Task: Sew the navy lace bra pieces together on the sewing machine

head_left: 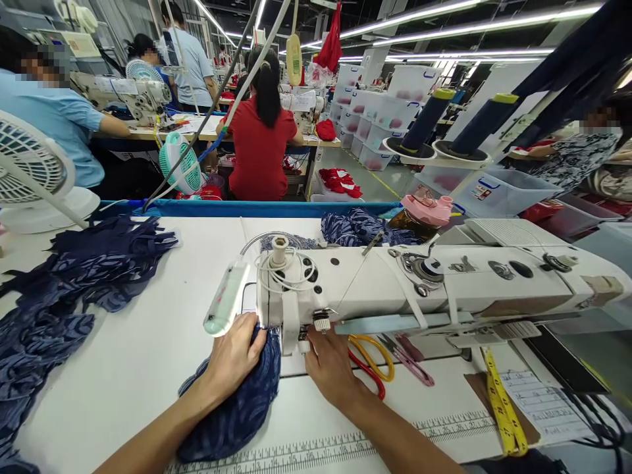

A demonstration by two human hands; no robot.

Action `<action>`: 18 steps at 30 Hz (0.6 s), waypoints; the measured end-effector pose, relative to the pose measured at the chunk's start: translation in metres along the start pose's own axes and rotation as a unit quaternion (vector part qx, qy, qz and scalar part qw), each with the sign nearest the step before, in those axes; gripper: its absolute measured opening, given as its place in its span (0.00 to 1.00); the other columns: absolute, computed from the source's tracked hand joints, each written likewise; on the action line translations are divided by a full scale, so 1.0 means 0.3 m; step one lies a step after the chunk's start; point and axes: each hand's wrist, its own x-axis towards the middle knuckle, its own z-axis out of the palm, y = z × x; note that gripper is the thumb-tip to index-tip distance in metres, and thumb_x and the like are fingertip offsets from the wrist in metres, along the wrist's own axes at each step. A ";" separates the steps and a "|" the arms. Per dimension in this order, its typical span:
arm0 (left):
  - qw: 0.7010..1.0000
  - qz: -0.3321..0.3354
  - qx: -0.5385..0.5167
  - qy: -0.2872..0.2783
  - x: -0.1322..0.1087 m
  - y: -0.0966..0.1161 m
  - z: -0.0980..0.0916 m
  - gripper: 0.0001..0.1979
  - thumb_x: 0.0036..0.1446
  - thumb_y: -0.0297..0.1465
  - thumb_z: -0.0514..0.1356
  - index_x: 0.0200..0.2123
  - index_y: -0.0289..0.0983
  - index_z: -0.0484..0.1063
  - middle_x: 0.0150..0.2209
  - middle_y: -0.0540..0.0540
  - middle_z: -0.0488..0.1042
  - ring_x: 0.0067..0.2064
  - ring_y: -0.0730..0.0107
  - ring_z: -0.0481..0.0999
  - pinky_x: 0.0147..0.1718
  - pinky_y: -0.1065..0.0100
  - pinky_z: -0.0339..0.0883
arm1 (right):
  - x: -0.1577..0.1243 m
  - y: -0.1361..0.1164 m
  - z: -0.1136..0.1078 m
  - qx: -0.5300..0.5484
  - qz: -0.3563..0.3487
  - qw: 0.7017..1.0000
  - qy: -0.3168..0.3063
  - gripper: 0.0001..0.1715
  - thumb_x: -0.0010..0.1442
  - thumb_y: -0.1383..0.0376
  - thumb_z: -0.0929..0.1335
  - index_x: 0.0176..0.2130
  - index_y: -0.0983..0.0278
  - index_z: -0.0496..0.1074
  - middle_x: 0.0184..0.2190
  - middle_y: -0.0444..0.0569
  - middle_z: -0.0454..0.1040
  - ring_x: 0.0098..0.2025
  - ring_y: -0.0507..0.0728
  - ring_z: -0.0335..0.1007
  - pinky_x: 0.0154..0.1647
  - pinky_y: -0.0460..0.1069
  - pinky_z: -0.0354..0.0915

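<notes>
Under the head of a white sewing machine (355, 283) lies a piece of dark blue swirl-patterned fabric (232, 421), its near end spread over the table. My left hand (233, 361) grips this fabric just left of the needle area, thumb and fingers closed on its upper part. On the other side of the needle area, my right hand (332, 368) reaches beneath the machine arm. Its fingertips are hidden there, so what they touch does not show. Close to the right hand lie scissors with yellow and red handles (378, 359) and a pink-handled tool (412, 362).
Dark blue fabric pieces (64, 309) are heaped on the left, beside a white fan (34, 171). More patterned fabric (365, 227) and a pink-lidded bottle (424, 210) stand behind the machine. A yellow tape measure (503, 408) lies at right. Several people work beyond the table.
</notes>
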 end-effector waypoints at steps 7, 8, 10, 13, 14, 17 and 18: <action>1.000 0.006 0.013 -0.003 0.001 0.012 -0.011 0.13 0.62 0.29 0.47 0.24 0.40 0.61 0.24 0.50 0.71 0.31 0.64 0.71 0.41 0.61 0.61 | -0.007 -0.002 0.011 -0.021 -0.008 1.000 0.005 0.16 0.65 0.73 0.58 0.35 0.62 0.71 0.25 0.47 0.71 0.26 0.56 0.66 0.27 0.49 0.58; 1.000 0.006 0.015 -0.004 0.001 0.011 -0.011 0.14 0.62 0.29 0.47 0.24 0.40 0.61 0.25 0.50 0.71 0.31 0.64 0.71 0.41 0.61 0.61 | -0.007 -0.001 0.014 -0.024 -0.009 1.000 0.006 0.16 0.65 0.73 0.58 0.35 0.62 0.71 0.25 0.47 0.71 0.26 0.56 0.65 0.26 0.48 0.57; 1.000 0.007 0.017 -0.005 0.001 0.008 -0.009 0.14 0.63 0.30 0.47 0.24 0.40 0.62 0.25 0.49 0.71 0.31 0.64 0.71 0.41 0.61 0.61 | -0.007 0.003 0.017 -0.026 -0.010 1.000 0.007 0.17 0.64 0.74 0.58 0.35 0.62 0.72 0.25 0.47 0.71 0.26 0.56 0.65 0.26 0.49 0.57; 1.000 0.008 0.019 -0.005 0.001 0.003 -0.004 0.15 0.64 0.31 0.46 0.24 0.40 0.62 0.25 0.49 0.72 0.32 0.63 0.71 0.43 0.60 0.61 | -0.007 0.008 0.019 -0.021 -0.010 1.000 0.003 0.18 0.64 0.75 0.57 0.39 0.62 0.73 0.26 0.47 0.72 0.29 0.57 0.67 0.29 0.49 0.60; 1.000 0.008 0.019 -0.004 0.001 0.002 -0.003 0.15 0.64 0.32 0.46 0.25 0.40 0.62 0.25 0.49 0.73 0.32 0.63 0.71 0.43 0.59 0.61 | -0.008 0.008 0.019 -0.019 -0.010 1.000 0.002 0.18 0.64 0.75 0.57 0.40 0.62 0.73 0.26 0.47 0.71 0.29 0.57 0.67 0.30 0.49 0.60; 1.000 0.009 0.020 -0.003 -0.001 0.005 -0.005 0.15 0.64 0.33 0.46 0.24 0.40 0.61 0.25 0.48 0.73 0.32 0.62 0.71 0.45 0.58 0.61 | -0.018 0.005 0.024 -0.014 -0.015 1.000 0.003 0.18 0.65 0.74 0.56 0.39 0.63 0.72 0.27 0.47 0.72 0.28 0.56 0.67 0.30 0.49 0.60; 1.000 0.009 0.020 -0.002 -0.002 0.008 -0.007 0.15 0.64 0.33 0.46 0.24 0.40 0.60 0.25 0.48 0.73 0.32 0.62 0.72 0.45 0.57 0.61 | -0.022 0.002 0.027 -0.009 -0.024 1.000 0.000 0.18 0.65 0.74 0.57 0.39 0.63 0.72 0.28 0.47 0.72 0.29 0.56 0.67 0.31 0.49 0.61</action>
